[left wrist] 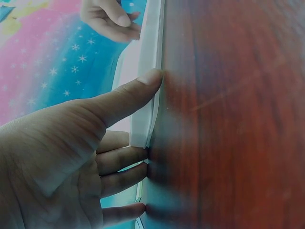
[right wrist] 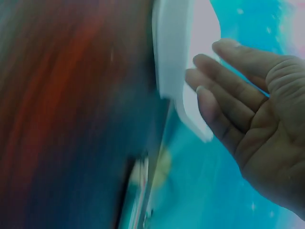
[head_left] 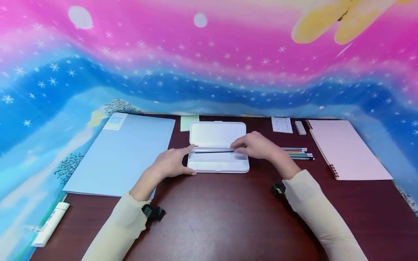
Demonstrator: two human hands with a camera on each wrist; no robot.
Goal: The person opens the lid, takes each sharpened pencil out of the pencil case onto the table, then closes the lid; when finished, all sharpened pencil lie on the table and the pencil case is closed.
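A white pencil case [head_left: 218, 167] lies on the table with its lid [head_left: 217, 133] raised toward the back. My left hand [head_left: 170, 161] rests at the case's left end, its thumb touching the front edge and its straight fingers along the end wall. A dark, thin pencil [head_left: 212, 152] lies lengthwise inside the case. Over the case's right end is my right hand [head_left: 258, 145], with fingertips close to the pencil's right end. In the right wrist view the fingers of that hand [right wrist: 257, 105] are loosely bent, and I see nothing between them and the thumb.
Several pencils [head_left: 298, 154] lie right of the case. Beyond them are an eraser [head_left: 300, 128], a small notepad [head_left: 282, 124] and a pink spiral notebook [head_left: 354, 150]. A blue folder [head_left: 130, 156] lies left, a white tube [head_left: 51, 224] near the left edge, and green paper [head_left: 185, 123] behind the case.
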